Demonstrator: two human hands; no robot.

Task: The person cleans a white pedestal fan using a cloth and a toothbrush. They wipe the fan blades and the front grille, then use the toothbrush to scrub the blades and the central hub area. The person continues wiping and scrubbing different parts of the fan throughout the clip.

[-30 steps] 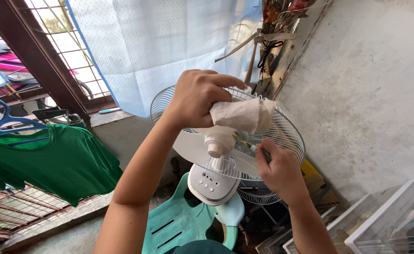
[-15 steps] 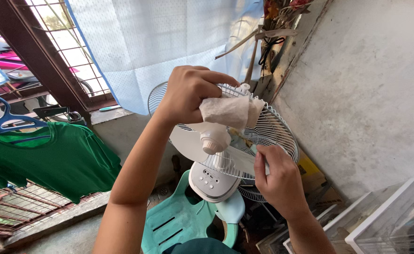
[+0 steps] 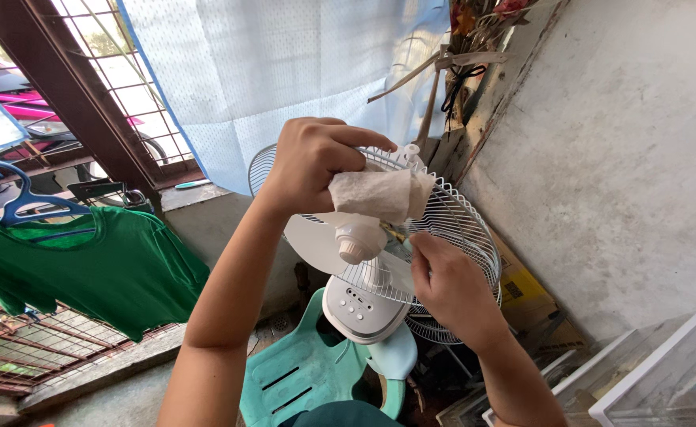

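Concrete wall corner, window behind. Fan (image 3: 379, 261) tipped on teal chair (image 3: 300, 372). Left hand (image 3: 312, 162) clenches cloth (image 3: 375, 194) at grille's top edge; right hand (image 3: 447, 285) pinches something small near hub. Risk: fan could slide off the chair.

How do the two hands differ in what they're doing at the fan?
The left hand is raised above the fan, clutching a crumpled pale cloth; the right hand sits lower, beside the blades, pinching something small that is hard to make out. The left hand's fist is closed round the cloth; the right hand's fingertips point inward. Both hands work at the fan's open front.
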